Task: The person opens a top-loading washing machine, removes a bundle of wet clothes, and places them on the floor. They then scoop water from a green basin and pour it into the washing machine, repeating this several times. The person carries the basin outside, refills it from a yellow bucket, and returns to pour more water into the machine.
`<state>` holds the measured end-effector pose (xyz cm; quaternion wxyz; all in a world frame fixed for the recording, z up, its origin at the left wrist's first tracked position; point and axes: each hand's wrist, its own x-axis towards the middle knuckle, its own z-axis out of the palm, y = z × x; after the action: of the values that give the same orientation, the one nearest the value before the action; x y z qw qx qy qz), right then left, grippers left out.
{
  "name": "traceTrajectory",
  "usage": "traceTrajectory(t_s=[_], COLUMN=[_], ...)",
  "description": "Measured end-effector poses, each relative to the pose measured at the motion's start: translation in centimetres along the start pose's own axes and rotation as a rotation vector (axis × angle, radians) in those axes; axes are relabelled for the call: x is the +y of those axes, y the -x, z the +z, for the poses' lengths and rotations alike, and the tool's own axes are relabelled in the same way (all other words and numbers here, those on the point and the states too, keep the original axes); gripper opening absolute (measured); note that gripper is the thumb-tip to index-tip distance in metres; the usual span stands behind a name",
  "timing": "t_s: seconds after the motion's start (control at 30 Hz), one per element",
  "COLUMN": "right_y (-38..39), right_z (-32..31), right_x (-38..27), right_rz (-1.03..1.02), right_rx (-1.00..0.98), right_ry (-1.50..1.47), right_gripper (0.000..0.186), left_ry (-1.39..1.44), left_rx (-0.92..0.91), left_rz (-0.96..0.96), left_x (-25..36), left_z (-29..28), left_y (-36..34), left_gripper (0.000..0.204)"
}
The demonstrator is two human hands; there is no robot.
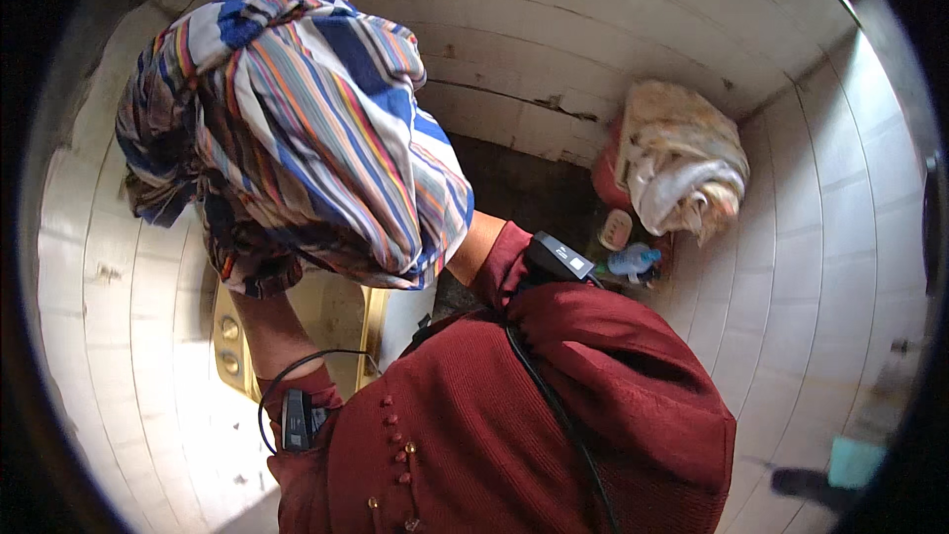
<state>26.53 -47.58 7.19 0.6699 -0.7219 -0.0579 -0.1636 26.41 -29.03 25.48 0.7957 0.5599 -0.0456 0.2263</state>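
Note:
A bunched striped cloth (306, 129) in blue, white, orange and yellow is held up across the upper left. My left forearm (267, 326), with a maroon sleeve and a strapped-on black device, rises into its underside; my left hand is hidden by the fabric. My right forearm (474, 247) also goes in behind the cloth, so my right hand and its fingers are hidden too. Below the cloth is a gold-coloured machine (229, 344) with two knobs, partly covered by my left arm.
White tiled walls (811, 218) surround me. At the right, pale stained cloths (682, 158) are heaped on a pink container (608, 178), near a small pale box (615, 227) and a blue bottle (628, 262). A mint-green object (855, 460) sits at the lower right.

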Motion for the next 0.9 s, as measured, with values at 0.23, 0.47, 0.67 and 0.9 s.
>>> traceTrajectory(t_s=[0.23,0.47,0.67,0.9], right_y=[3.7,9.7,18.3,28.1], right_z=[-4.6,-14.1,-24.3,-33.2], right_x=[-2.8,-7.7,-11.9,-15.1], right_rz=[0.031,0.024,0.074,0.149], right_rx=[0.142,0.345,0.545,0.726], right_ry=[0.002,0.028,0.092,0.213], right_gripper=[0.104,0.097,0.09,0.082], left_ry=[0.06,0.147,0.227,0.361], left_rx=[-0.252,-0.533,-0.769,-1.111], left_rz=[-0.157,-0.332,-0.485,-0.655], left_x=[-3.4,-6.1,-8.8,-11.9], left_z=[3.5,11.2,19.7,32.6], left_y=[3.4,8.3,13.8,23.4], left_gripper=[0.045,0.043,0.041,0.038])
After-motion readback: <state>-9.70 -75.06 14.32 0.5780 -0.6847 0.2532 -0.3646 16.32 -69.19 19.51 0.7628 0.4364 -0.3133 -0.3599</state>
